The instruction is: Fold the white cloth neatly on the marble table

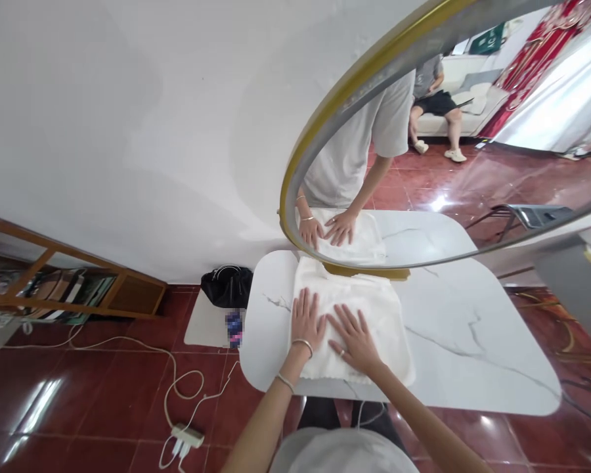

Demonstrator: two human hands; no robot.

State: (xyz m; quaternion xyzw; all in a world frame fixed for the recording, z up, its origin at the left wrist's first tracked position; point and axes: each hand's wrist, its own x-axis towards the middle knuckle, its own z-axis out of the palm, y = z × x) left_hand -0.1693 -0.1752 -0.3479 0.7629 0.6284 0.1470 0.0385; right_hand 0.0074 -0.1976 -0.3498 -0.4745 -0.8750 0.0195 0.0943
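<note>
A white cloth lies spread on the left part of a white marble-patterned table. My left hand rests flat on the cloth's left side, fingers stretched away from me, with bracelets at the wrist. Close beside it, my right hand presses flat on the middle of the cloth with its fingers spread and a ring on one of them. Neither hand grips anything. The cloth's far edge is uneven and reaches the base of the mirror.
The gold-rimmed mirror rises over the table's far side; a seated person shows in it. At left, a black bag sits on a low white surface. A power strip with cords lies on the red tiled floor, near a wooden shelf.
</note>
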